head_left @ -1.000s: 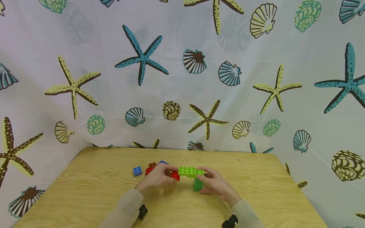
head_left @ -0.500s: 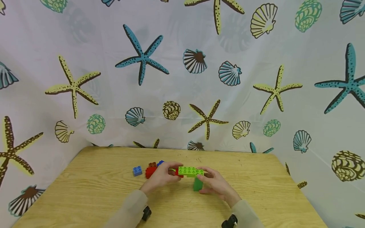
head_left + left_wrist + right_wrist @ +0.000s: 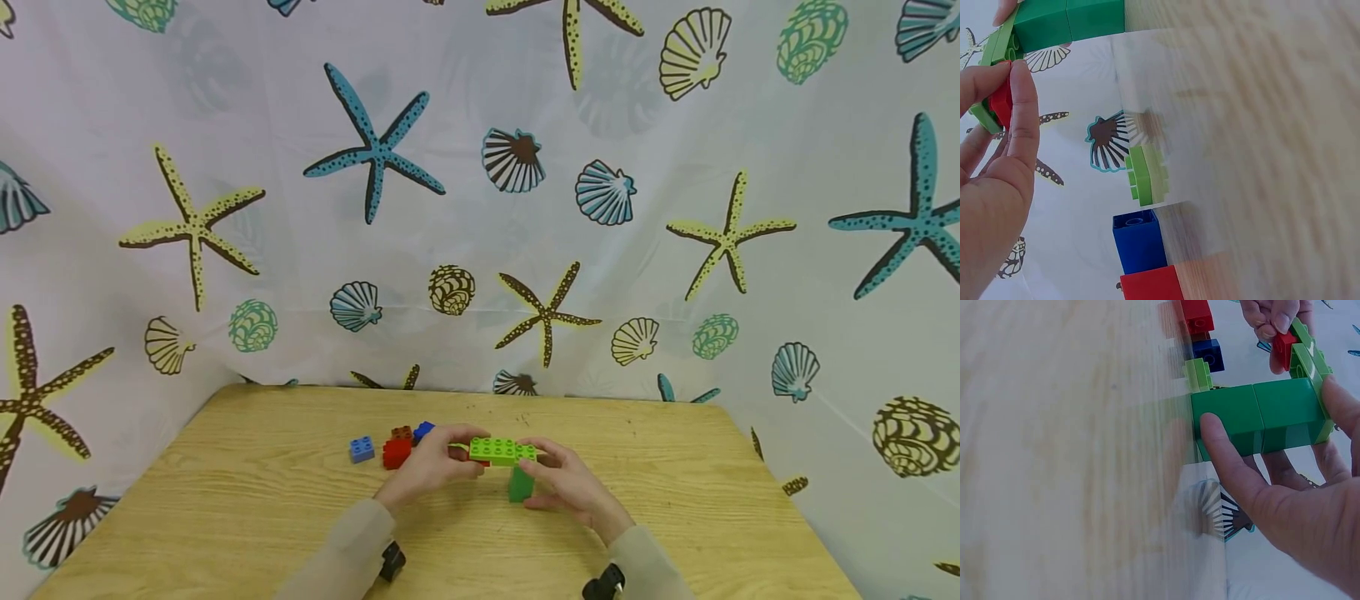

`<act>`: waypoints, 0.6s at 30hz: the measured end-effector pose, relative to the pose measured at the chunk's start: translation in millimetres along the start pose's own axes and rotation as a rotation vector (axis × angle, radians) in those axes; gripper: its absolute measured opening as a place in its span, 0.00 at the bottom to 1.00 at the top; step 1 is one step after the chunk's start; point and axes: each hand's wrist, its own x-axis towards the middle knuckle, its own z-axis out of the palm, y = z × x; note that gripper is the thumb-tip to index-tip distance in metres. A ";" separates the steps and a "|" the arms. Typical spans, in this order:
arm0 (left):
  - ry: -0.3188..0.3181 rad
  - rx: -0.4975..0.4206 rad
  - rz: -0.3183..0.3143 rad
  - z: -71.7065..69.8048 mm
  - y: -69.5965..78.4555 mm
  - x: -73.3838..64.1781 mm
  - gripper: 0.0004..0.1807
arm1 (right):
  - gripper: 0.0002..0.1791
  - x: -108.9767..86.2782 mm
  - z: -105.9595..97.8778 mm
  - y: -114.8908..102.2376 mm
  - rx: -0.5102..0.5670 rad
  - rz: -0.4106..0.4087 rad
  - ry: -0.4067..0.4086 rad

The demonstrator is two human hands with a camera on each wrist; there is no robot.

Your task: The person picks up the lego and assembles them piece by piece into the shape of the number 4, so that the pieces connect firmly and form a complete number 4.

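Looks like the step's fitting the red brick (image 3: 1002,105) under the lime overhang (image 3: 491,451) — left hand (image 3: 435,464) has it pinched, right hand (image 3: 573,490) wraps its grip round the green tower (image 3: 1259,419) on the desk (image 3: 187,508). Next probably wants a firm upward press, tower steady.

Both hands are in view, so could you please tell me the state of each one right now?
Left hand: closed, pinching a red brick.
Right hand: closed, holding the stack of green bricks.

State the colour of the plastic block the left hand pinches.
Red: the small red boxy plastic block shows best in the right wrist view.
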 end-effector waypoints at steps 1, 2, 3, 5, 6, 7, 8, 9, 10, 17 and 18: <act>0.002 0.000 0.001 0.3 0.3 0.3 0.26 | 0.29 -0.1 -0.4 0.0 -0.001 -0.002 -0.001; 0.002 0.002 0.002 0.5 0.6 0.4 0.26 | 0.29 -0.3 -0.5 -0.3 -0.001 -0.002 0.000; 0.004 0.009 0.001 0.6 0.9 0.6 0.26 | 0.29 -0.7 -0.5 -0.8 -0.001 -0.003 0.000; 0.006 0.016 0.002 0.2 1.2 0.4 0.27 | 0.29 -1.0 0.0 -2.0 -0.001 -0.004 -0.001; 0.008 0.019 0.000 0.1 1.1 0.6 0.27 | 0.29 -1.1 0.1 -2.3 0.001 -0.001 0.001; 0.007 0.025 -0.002 -0.2 1.2 0.7 0.27 | 0.29 -1.1 0.3 -2.7 0.001 0.000 0.001; 0.006 0.032 -0.006 -0.5 1.5 0.7 0.28 | 0.29 -1.1 0.4 -2.9 0.000 0.003 0.002; 0.007 0.036 -0.010 -0.6 1.8 1.0 0.28 | 0.29 -1.3 0.5 -3.3 -0.001 0.005 0.004; 0.008 0.036 -0.014 -0.8 1.7 1.1 0.29 | 0.29 -1.4 0.8 -3.4 -0.002 0.007 0.006; 0.014 -0.005 -0.017 -0.4 0.0 1.4 0.28 | 0.30 -1.0 1.5 -3.0 -0.016 0.009 0.018; 0.011 -0.023 -0.018 -0.6 -0.6 0.9 0.27 | 0.30 -1.0 1.6 -2.9 -0.015 0.011 0.017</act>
